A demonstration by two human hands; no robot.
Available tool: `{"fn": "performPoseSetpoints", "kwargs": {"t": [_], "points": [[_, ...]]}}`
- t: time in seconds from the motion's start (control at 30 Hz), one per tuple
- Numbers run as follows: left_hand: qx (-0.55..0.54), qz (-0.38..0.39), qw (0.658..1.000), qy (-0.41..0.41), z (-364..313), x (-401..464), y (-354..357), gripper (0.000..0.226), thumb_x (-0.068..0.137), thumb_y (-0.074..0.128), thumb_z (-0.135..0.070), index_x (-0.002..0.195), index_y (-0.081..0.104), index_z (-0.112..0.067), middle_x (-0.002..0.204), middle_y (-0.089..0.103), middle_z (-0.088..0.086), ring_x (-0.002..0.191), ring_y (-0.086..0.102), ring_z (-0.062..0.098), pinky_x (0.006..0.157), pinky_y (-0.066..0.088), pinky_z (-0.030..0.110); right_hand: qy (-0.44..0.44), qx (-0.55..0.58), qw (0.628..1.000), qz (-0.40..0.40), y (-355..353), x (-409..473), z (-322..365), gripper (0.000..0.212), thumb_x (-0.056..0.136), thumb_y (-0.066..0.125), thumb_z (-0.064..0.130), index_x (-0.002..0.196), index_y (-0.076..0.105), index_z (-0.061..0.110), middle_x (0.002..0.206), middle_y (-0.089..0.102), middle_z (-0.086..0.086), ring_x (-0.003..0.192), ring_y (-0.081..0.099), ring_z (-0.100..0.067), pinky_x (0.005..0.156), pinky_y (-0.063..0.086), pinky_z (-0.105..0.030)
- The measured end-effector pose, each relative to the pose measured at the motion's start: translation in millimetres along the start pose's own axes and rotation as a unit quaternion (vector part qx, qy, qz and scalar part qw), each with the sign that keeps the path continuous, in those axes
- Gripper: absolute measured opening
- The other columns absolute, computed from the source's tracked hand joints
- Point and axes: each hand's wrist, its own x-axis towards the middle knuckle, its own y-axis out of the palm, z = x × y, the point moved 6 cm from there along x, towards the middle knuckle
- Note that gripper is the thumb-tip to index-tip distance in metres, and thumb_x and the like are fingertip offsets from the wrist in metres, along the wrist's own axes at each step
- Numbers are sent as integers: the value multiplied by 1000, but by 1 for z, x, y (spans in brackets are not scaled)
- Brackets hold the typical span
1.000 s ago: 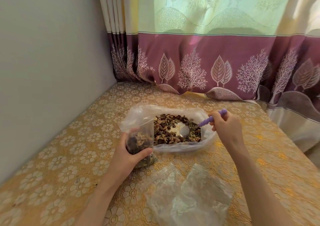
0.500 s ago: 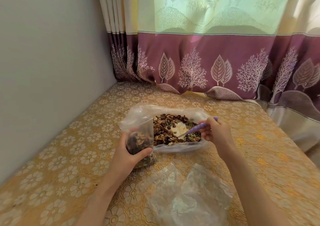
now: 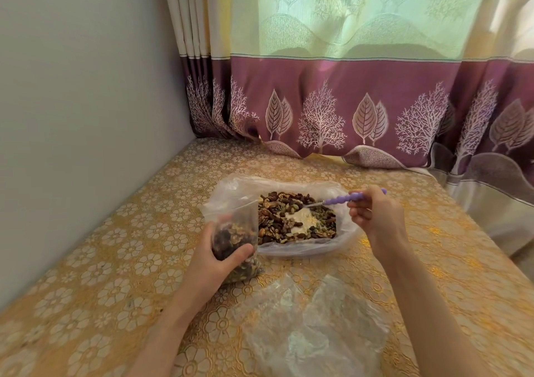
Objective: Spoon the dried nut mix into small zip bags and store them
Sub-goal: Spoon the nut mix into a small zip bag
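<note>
The right hand has tipped its purple spoon flatter into the nut mix, grip closed on the handle, while the small bag, clasped upright in the left hand, waits just left.

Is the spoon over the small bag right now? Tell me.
No. The right hand holds the purple spoon with its bowl down in the big bag's nut mix, beside the small zip bag.

Two hands, one spoon.
</note>
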Motion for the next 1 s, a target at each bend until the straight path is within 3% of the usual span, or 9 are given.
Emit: {"fn": "performPoseSetpoints", "kwargs": {"t": [0.17, 0.27, 0.57, 0.67, 0.87, 1.0], "points": [[-1, 10, 1000, 3, -3, 0, 1, 51, 58, 72, -49, 102, 49, -59, 104, 58, -21, 90, 55, -15, 67, 46, 6, -38, 41, 997, 53, 22, -18, 25, 24, 89, 46, 5, 73, 63, 0, 60, 65, -7, 53, 57, -13, 50, 48, -19], [-1, 25, 1000, 6, -4, -1, 2, 48, 56, 73, -51, 95, 48, -66, 97, 59, -35, 91, 55, -16, 68, 45, 4, -47, 62, 993, 94, 38, -31, 35, 24, 89, 45, 5, 75, 64, 0, 62, 66, -8, 54, 58, -13, 51, 49, -19], [-8, 31, 999, -5, -1, -1, 2, 45, 55, 75, -48, 90, 50, -62, 95, 59, -36, 89, 57, -15, 66, 45, 4, -84, 21, 973, 213, 71, -57, 40, 24, 92, 42, -2, 86, 65, 4, 69, 66, -6, 59, 56, -15, 52, 47, -20], [-16, 27, 999, -9, 1, 0, 2, 48, 55, 76, -46, 95, 51, -50, 95, 60, -37, 89, 57, -16, 66, 44, 2, -98, 15, 965, 244, 74, -59, 40, 27, 93, 40, -3, 87, 64, 5, 74, 69, -8, 60, 56, -15, 53, 47, -21], [-22, 32, 999, -9, 1, 0, 2, 53, 57, 77, -43, 101, 50, -51, 96, 59, -37, 92, 56, -16, 67, 44, 2, -114, 21, 961, 251, 71, -55, 41, 25, 92, 40, -1, 91, 64, 4, 74, 69, -4, 61, 56, -14, 55, 46, -20], [-23, 28, 999, -5, 0, 0, 2, 55, 57, 76, -44, 104, 49, -46, 96, 58, -39, 92, 54, -18, 67, 44, 1, -97, 52, 973, 205, 63, -47, 37, 25, 92, 43, 1, 89, 66, 6, 73, 66, -7, 61, 57, -15, 55, 46, -22]]}}
